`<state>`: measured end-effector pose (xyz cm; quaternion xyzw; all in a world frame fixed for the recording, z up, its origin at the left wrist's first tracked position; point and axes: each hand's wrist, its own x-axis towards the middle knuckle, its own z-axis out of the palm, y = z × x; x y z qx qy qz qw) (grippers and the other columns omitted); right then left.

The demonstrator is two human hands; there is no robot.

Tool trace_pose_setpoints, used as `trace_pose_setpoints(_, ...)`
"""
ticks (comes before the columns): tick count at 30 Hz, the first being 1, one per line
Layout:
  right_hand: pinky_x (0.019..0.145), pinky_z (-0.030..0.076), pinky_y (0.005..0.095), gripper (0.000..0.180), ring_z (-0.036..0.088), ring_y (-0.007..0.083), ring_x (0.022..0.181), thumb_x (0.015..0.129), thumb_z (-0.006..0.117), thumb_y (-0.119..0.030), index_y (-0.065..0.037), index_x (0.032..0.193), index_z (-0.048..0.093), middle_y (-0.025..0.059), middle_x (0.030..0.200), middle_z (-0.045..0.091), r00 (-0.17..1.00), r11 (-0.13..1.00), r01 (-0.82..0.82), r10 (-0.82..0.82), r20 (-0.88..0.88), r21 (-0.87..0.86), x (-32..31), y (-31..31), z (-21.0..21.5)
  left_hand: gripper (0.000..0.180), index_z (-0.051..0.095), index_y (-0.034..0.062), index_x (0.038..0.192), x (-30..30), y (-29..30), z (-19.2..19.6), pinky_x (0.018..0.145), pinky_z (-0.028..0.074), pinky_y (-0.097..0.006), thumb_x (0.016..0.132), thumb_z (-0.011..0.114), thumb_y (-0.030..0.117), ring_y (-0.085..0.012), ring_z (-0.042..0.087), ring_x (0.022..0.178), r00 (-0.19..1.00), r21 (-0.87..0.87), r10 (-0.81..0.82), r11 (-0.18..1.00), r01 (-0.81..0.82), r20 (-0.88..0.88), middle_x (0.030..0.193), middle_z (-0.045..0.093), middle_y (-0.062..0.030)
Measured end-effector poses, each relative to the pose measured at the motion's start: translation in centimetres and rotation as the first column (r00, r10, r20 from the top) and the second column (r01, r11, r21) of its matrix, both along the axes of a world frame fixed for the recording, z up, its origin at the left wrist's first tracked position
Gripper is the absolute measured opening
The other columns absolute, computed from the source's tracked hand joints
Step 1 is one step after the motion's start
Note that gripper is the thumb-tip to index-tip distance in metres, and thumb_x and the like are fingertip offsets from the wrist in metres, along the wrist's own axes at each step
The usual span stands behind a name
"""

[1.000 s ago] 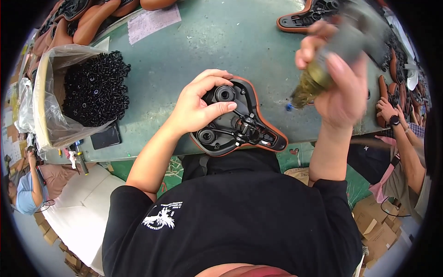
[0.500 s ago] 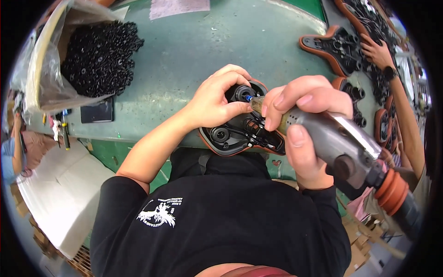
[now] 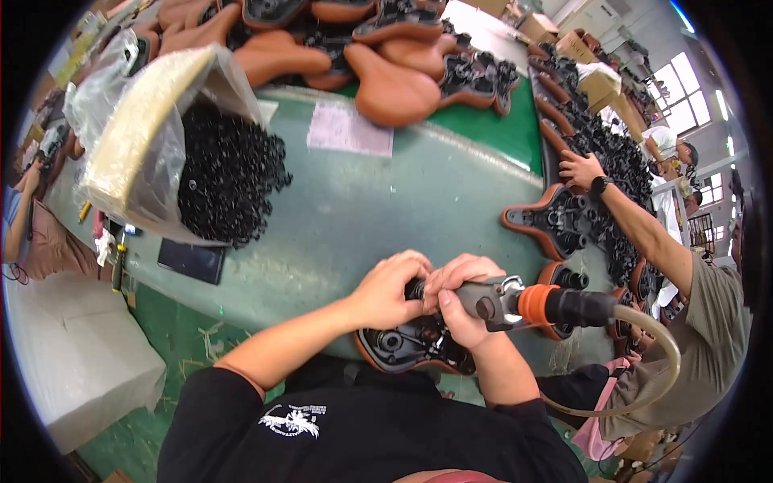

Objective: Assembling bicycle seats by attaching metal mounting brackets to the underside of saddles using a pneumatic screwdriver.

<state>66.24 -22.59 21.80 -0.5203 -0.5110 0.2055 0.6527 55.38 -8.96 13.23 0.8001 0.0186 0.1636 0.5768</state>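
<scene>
A bicycle saddle [image 3: 411, 348] lies upside down at the table's near edge, its black underside up and a brown rim showing. My left hand [image 3: 390, 291] is closed around its far side, thumb and fingers near a round black fitting. In my right hand [image 3: 463, 296] is a grey air screwdriver [image 3: 493, 306], fingers wrapped round its front. Its tip points left into the gap by my left thumb. My hands hide the tip, so I cannot see what it touches. An orange collar and a pale hose trail off to the right.
Small black parts [image 3: 229, 177] spill from a plastic-lined box [image 3: 137, 161] at left, with a dark flat slab [image 3: 192, 260] before it. Brown saddles [image 3: 394, 84] crowd the far side. A co-worker's hand [image 3: 581, 171] rests among black parts at right, near another upturned saddle [image 3: 547, 219].
The view has tipped up and shows more of the far table. The screwdriver and my right hand have come down closer to my left hand and the saddle. My left hand still holds the saddle.
</scene>
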Motion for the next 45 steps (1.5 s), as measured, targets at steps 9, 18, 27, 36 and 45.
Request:
trace_pose_setpoints(9,0.077,0.059,0.0350,0.052,0.070,0.0187,0.078,0.086,0.062,0.010,-0.004,0.136,0.053,0.0189,0.113,0.067,0.998,0.969,0.055,-0.060,0.013,0.242,0.0,-4.4,4.3,0.054,0.067,0.0066,0.123,-0.4,1.4,2.0,0.110,0.049,-0.045,0.078,0.091,0.024,-0.0338,0.061,0.130,0.988,0.024,-0.149,0.988,0.150,-0.040,0.137,0.061,-0.0147)
trace_pose_setpoints(18,0.066,0.056,0.0286,0.043,0.065,0.0143,0.074,0.090,0.061,0.013,0.000,0.131,0.054,0.0094,0.098,0.063,0.815,0.843,0.532,-0.536,-0.219,-0.081,2.6,-15.3,-3.8,0.044,0.073,0.0062,0.108,5.5,6.1,5.6,0.111,0.049,-0.046,0.065,0.083,0.010,-0.0347,0.062,0.129,0.955,0.197,-0.292,0.940,0.278,0.046,0.134,0.066,-0.0155)
trace_pose_setpoints(27,0.076,0.059,0.0359,0.041,0.069,0.0195,0.080,0.087,0.062,0.016,-0.001,0.122,0.050,0.0182,0.120,0.060,0.862,0.859,0.505,-0.496,-0.101,0.086,3.2,-15.1,-7.2,0.050,0.070,-0.0049,0.121,20.5,24.2,16.6,0.087,0.057,-0.035,0.083,0.087,0.023,-0.0210,0.071,0.094,0.595,0.120,0.612,0.638,-0.761,0.521,0.106,0.075,-0.0140)
trace_pose_setpoints(36,0.069,0.055,0.0336,0.026,0.068,0.0177,0.070,0.094,0.061,0.003,0.001,0.119,0.056,0.0192,0.122,0.066,0.474,0.578,0.783,-0.795,-0.380,-0.233,1.8,-21.9,-4.2,0.038,0.067,-0.0007,0.109,0.1,16.9,4.5,0.091,0.055,-0.051,0.085,0.080,0.025,-0.0446,0.065,0.106,0.769,0.888,0.589,0.455,-0.062,-0.248,0.109,0.068,-0.0234)
trace_pose_setpoints(45,0.062,0.053,0.0308,0.024,0.066,0.0165,0.063,0.095,0.068,-0.002,0.002,0.117,0.061,0.0119,0.096,0.070,0.349,0.418,0.801,-0.908,-0.233,-0.428,3.5,-23.2,-4.5,0.013,0.070,0.0044,0.103,-6.0,19.8,-2.3,0.086,0.055,-0.051,0.095,0.070,0.014,-0.0420,0.067,0.100,0.736,0.904,0.673,0.357,-0.234,-0.075,0.107,0.068,-0.0183)
